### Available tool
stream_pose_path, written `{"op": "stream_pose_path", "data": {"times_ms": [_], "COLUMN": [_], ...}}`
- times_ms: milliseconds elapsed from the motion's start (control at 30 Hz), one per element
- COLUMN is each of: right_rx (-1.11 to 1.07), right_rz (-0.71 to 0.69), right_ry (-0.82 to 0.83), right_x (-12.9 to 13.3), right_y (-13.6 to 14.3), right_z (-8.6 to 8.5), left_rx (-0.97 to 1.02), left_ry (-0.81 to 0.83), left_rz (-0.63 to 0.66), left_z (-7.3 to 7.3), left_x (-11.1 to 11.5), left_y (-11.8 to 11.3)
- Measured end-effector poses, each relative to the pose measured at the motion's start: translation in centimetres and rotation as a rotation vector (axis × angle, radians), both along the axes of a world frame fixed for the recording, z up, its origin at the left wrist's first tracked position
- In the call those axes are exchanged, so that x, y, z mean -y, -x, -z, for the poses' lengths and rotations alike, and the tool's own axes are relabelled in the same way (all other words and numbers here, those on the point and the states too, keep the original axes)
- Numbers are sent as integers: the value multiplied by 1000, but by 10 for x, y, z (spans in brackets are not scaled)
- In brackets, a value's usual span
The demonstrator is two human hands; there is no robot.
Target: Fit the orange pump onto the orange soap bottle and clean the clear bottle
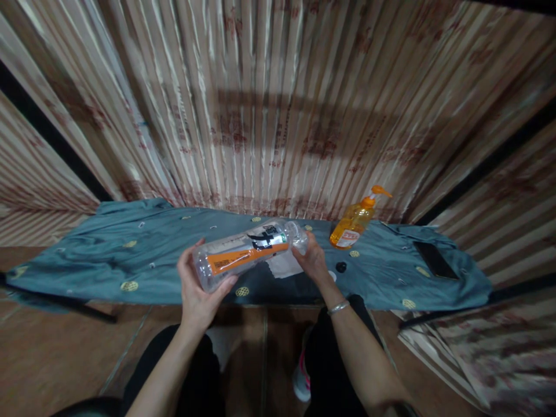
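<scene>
A large clear plastic bottle (243, 255) with an orange and silver label lies tilted between my hands above the cloth. My left hand (200, 289) is wrapped round its base end at the left. At the neck end on the right, my right hand (311, 258) has its fingers closed round a clear piece at the bottle's mouth; whether that piece is separate, I cannot tell. Below the bottle, a white sheet (284, 265) rests on the cloth. A small black object (341, 267) and a partly hidden white round piece (332, 275) are beside my right hand.
A pump bottle of orange liquid (351, 227) stands at the back right of the blue-green cloth (160, 249). A dark phone (434, 259) lies farther right. A striped curtain (260, 116) hangs behind, with dark poles on both sides.
</scene>
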State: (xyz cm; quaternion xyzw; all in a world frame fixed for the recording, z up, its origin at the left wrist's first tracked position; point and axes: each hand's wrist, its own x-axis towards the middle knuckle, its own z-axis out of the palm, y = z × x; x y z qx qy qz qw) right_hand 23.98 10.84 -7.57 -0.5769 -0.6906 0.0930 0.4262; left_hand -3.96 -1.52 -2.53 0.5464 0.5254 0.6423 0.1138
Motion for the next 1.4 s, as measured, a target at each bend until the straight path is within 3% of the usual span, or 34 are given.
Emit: {"op": "stream_pose_path", "data": {"times_ms": [433, 800, 1400], "right_rx": [2, 32, 37], "right_rz": [8, 29, -3], "right_ry": [28, -15, -11], "right_x": [4, 1, 0], "right_y": [2, 1, -1], "right_z": [-7, 0, 1], "left_rx": [67, 14, 29], "left_ry": [0, 3, 35], "left_rz": [-15, -89, -74], "left_z": [9, 3, 8], "left_x": [3, 6, 4], "left_y": [-4, -6, -3]}}
